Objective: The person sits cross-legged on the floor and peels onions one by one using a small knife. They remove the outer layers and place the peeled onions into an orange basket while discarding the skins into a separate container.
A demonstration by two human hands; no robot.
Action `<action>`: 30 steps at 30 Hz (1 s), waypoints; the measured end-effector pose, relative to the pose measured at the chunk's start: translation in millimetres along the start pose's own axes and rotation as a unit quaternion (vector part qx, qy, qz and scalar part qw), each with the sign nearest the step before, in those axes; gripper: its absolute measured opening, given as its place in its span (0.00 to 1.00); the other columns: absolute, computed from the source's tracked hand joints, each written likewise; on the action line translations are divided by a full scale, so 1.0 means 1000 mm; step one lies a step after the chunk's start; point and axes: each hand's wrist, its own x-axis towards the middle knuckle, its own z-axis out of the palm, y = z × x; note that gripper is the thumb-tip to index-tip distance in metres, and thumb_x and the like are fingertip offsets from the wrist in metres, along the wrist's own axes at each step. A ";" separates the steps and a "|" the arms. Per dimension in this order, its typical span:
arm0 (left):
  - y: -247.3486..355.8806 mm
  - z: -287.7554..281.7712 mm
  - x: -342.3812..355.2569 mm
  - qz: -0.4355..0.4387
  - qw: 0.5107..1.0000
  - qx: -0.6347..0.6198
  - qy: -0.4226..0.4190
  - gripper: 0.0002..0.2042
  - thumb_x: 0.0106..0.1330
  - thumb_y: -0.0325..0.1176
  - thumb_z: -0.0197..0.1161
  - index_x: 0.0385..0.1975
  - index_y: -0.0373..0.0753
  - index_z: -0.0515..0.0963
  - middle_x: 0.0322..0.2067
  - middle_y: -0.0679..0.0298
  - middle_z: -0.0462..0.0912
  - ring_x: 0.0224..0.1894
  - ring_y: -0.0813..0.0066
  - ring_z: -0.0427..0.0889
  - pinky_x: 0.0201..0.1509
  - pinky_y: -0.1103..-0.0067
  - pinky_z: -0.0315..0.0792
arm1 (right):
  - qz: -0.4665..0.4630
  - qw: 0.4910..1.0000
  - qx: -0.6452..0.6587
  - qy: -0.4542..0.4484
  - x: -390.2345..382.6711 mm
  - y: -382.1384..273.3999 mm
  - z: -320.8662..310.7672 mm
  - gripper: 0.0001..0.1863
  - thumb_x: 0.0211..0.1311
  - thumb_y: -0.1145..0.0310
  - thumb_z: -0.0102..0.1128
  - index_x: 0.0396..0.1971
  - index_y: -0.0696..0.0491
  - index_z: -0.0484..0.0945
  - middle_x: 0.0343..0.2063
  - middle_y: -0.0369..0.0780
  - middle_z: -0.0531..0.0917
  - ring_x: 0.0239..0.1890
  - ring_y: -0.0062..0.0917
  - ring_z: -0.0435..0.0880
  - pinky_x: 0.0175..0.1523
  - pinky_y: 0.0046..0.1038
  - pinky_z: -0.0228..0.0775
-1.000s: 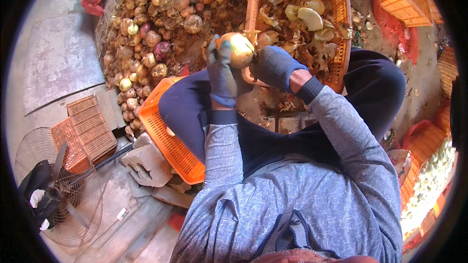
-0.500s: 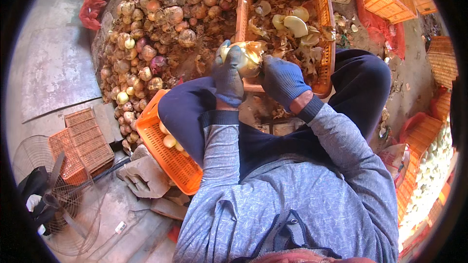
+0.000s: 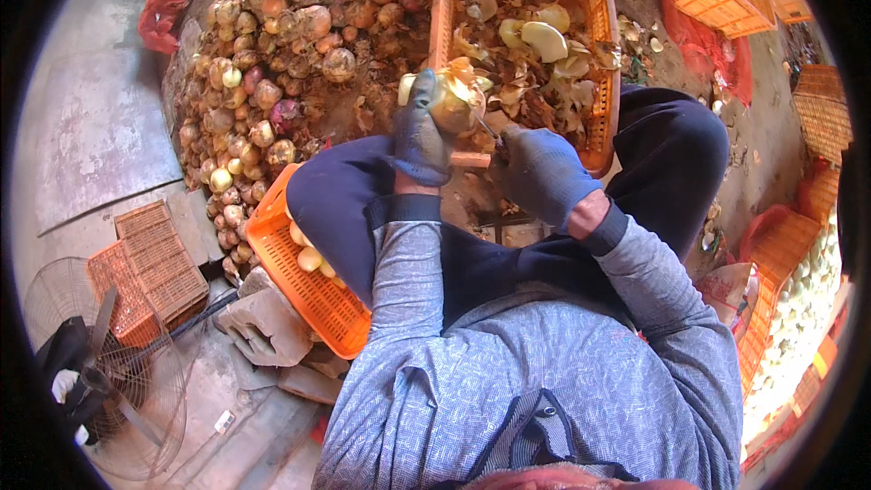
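Observation:
My left hand (image 3: 421, 138), in a blue-grey knit glove, is wrapped round an onion (image 3: 456, 107) whose brown skin is partly loose and pale flesh shows at one side. Close to the onion's right side is my right hand (image 3: 547, 174), gloved in blue and closed on a small knife; only its thin blade (image 3: 491, 132) shows, the handle being hidden in the fist. Both hands are over the near edge of an orange crate (image 3: 442, 14) that holds dry skins and pale cut onion pieces (image 3: 544, 41).
A heap of unpeeled onions (image 3: 272, 45) spreads at the far left. Beside my left knee an orange crate (image 3: 340, 319) holds peeled onions (image 3: 309, 259). Concrete blocks (image 3: 263, 327) and a wire fan (image 3: 100, 372) stand lower left. More crates line the right, one full of pale onions (image 3: 789, 318).
My right hand has drawn back from the onion, down and to the right, and the knife blade now shows. The left hand has turned the onion slightly, still gripping it.

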 end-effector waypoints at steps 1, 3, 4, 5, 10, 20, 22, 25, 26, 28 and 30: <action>0.003 0.004 0.001 -0.017 0.999 -0.036 -0.020 0.26 0.81 0.53 0.56 0.62 0.35 0.76 0.56 0.55 0.84 0.57 0.60 0.85 0.65 0.63 0.80 | -0.011 0.999 -0.025 0.023 0.001 0.004 0.003 0.11 0.68 0.64 0.66 0.35 0.57 0.82 0.30 0.51 0.87 0.34 0.50 0.89 0.40 0.46 0.81; 0.005 0.012 -0.003 -0.054 0.996 -0.059 -0.033 0.30 0.79 0.58 0.55 0.64 0.35 0.75 0.58 0.53 0.83 0.59 0.57 0.84 0.65 0.60 0.80 | -0.032 0.994 -0.076 0.068 0.008 0.014 0.006 0.09 0.68 0.64 0.65 0.38 0.55 0.81 0.30 0.49 0.86 0.33 0.48 0.88 0.38 0.45 0.81; 0.011 0.017 -0.007 -0.069 0.995 -0.065 -0.037 0.32 0.79 0.59 0.55 0.65 0.34 0.74 0.59 0.53 0.83 0.60 0.57 0.84 0.66 0.59 0.80 | -0.059 0.988 -0.089 0.111 0.012 0.017 0.007 0.09 0.68 0.65 0.64 0.39 0.55 0.80 0.29 0.48 0.85 0.32 0.46 0.88 0.37 0.44 0.80; 0.014 0.019 -0.009 -0.083 0.993 -0.071 -0.041 0.33 0.79 0.60 0.55 0.66 0.34 0.74 0.59 0.52 0.83 0.60 0.56 0.84 0.66 0.59 0.79 | -0.083 0.985 -0.106 0.108 0.015 0.022 0.004 0.09 0.68 0.65 0.63 0.39 0.55 0.81 0.30 0.48 0.86 0.33 0.46 0.89 0.37 0.44 0.81; -0.003 0.021 -0.004 -0.104 0.991 -0.053 -0.060 0.33 0.79 0.59 0.55 0.67 0.32 0.71 0.62 0.48 0.80 0.64 0.53 0.82 0.69 0.57 0.77 | -0.082 0.982 -0.161 0.049 0.025 0.044 -0.002 0.09 0.67 0.65 0.62 0.38 0.56 0.82 0.31 0.50 0.87 0.34 0.46 0.90 0.38 0.44 0.83; -0.014 0.020 -0.002 -0.104 0.990 -0.038 -0.087 0.32 0.79 0.57 0.57 0.69 0.34 0.70 0.64 0.51 0.79 0.64 0.55 0.81 0.70 0.59 0.76 | 0.006 0.991 -0.129 0.048 0.040 0.045 0.010 0.10 0.63 0.69 0.61 0.34 0.57 0.88 0.32 0.53 0.90 0.37 0.48 0.93 0.40 0.45 0.85; -0.013 0.026 -0.009 -0.088 0.991 -0.043 -0.094 0.32 0.79 0.57 0.57 0.69 0.35 0.70 0.65 0.51 0.78 0.65 0.55 0.80 0.70 0.58 0.76 | 0.007 0.991 -0.115 0.062 0.039 0.044 0.010 0.10 0.63 0.68 0.61 0.33 0.57 0.89 0.32 0.53 0.90 0.37 0.48 0.93 0.40 0.44 0.85; -0.018 0.031 -0.014 -0.066 0.993 -0.043 -0.088 0.31 0.78 0.56 0.59 0.70 0.37 0.70 0.66 0.52 0.78 0.66 0.55 0.79 0.71 0.57 0.76 | 0.004 0.994 -0.104 0.021 0.040 0.041 -0.003 0.10 0.64 0.68 0.61 0.33 0.56 0.89 0.33 0.53 0.90 0.38 0.48 0.93 0.42 0.44 0.85; -0.021 0.029 -0.014 -0.069 0.993 -0.037 -0.088 0.31 0.78 0.55 0.59 0.70 0.38 0.70 0.66 0.52 0.77 0.66 0.55 0.79 0.71 0.56 0.76 | 0.006 0.993 -0.115 0.024 0.040 0.039 -0.002 0.10 0.64 0.68 0.62 0.34 0.56 0.89 0.34 0.53 0.90 0.39 0.47 0.93 0.42 0.43 0.85; -0.019 0.029 -0.015 -0.096 0.989 -0.064 -0.097 0.29 0.77 0.51 0.62 0.71 0.39 0.71 0.65 0.53 0.78 0.66 0.55 0.79 0.70 0.55 0.76 | 0.010 0.990 -0.137 0.029 0.041 0.035 -0.001 0.10 0.65 0.67 0.62 0.35 0.55 0.89 0.35 0.53 0.90 0.40 0.47 0.93 0.44 0.43 0.85; -0.019 0.031 -0.015 -0.111 0.985 -0.086 -0.105 0.28 0.77 0.49 0.62 0.70 0.39 0.71 0.64 0.53 0.79 0.65 0.56 0.80 0.70 0.56 0.77 | -0.007 0.989 -0.140 0.054 0.041 0.041 -0.003 0.10 0.66 0.66 0.62 0.37 0.55 0.89 0.35 0.52 0.90 0.41 0.46 0.93 0.44 0.43 0.85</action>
